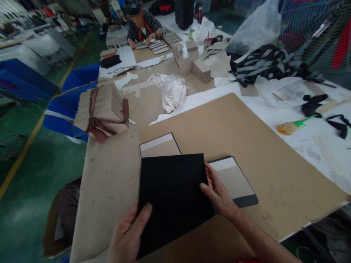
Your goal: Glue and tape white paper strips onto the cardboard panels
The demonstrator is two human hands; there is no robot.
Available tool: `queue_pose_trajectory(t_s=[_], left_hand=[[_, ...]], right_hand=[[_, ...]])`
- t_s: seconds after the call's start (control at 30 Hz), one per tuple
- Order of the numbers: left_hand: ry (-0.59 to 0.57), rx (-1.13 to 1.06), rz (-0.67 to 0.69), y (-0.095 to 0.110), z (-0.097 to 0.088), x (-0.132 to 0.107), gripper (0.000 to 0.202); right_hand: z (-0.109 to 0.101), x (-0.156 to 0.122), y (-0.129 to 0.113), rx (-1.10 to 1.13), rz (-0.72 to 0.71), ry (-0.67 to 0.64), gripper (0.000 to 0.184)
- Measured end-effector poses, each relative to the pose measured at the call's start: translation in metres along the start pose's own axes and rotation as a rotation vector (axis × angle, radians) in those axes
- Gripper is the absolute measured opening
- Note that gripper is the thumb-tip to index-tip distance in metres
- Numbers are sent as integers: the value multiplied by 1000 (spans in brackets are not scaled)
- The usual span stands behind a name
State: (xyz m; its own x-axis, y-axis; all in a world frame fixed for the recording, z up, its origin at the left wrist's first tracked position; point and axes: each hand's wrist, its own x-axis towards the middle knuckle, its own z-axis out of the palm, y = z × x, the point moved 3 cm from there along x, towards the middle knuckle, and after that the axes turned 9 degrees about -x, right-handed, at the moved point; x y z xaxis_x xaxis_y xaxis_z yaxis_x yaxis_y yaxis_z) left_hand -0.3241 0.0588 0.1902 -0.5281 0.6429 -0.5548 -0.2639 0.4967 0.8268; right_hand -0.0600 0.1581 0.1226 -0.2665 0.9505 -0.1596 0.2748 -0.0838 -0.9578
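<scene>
Between both hands I hold a flat black panel (172, 197), raised above the table and seen on its plain black face. My left hand (130, 232) grips its lower left edge, thumb on top. On the right edge my right hand (218, 193) is closed, thumb on the face and fingers behind. Two beige boards with black edging and a pale strip lie on the table: one board (161, 146) is partly hidden behind the panel, the other board (233, 179) is right of it, partly covered by my right hand.
A large brown sheet (236, 128) covers the near table. At left stands a tied stack of beige boards (104, 109). A clear plastic bag (172, 91), a glue bottle with green nozzle (290, 126) and black strips (268, 65) lie farther off. A co-worker (144, 27) handles boards across the table.
</scene>
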Motion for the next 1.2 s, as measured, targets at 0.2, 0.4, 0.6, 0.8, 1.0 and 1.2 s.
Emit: queue_pose_trajectory(t_s=[0.2,0.4,0.6,0.8,1.0,1.2], left_hand=[[-325,77,88,-79,127,27,39],[-266,456,344,-137,150,32,50],[-86,609,570,-127,121,54,57],[322,700,633,-78,47,157,59],[317,697,470,-55,30,215,61],[419,579,428,-44,17,203,59]], right_hand=[[-82,-23,72,-88,339,397,79],[-119,-14,111,-561,316,425,64],[-84,26,93,-794,-26,476,48],[31,127,36,-515,-29,-38,47],[103,201,23,-517,123,-5,51],[111,211,17,-332,248,57,22]])
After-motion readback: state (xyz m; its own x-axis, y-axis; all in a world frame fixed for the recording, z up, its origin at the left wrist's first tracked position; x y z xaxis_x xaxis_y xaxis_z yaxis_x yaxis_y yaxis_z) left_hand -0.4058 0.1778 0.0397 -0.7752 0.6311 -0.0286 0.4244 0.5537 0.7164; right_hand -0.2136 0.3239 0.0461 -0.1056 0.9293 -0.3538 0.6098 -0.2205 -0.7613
